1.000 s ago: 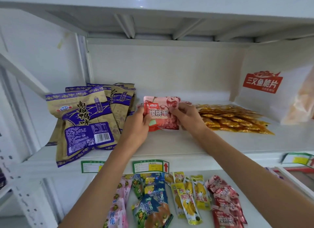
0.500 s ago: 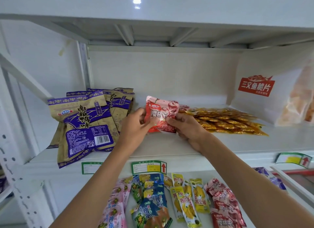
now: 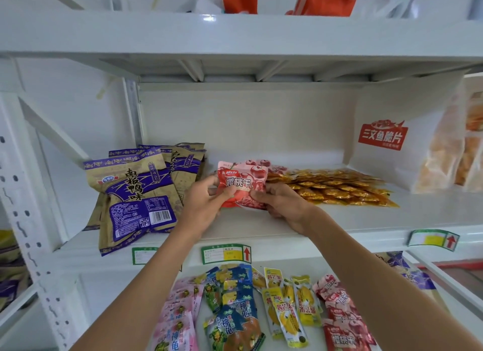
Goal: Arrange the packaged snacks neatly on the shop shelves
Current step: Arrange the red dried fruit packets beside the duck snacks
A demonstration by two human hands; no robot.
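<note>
Single head-worn wide-angle view, facing forward into white shop shelving (image 3: 261, 227), close enough for both arms to reach in from the bottom edge. Looks slightly up at the underside of the upper shelf (image 3: 235, 36), level onto the middle shelf, down onto the lower one. Edges bowed by the lens.

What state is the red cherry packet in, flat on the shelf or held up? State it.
Held up: the red cherry packet stands tilted, label facing the camera, pinched by the left hand and right hand.
</note>
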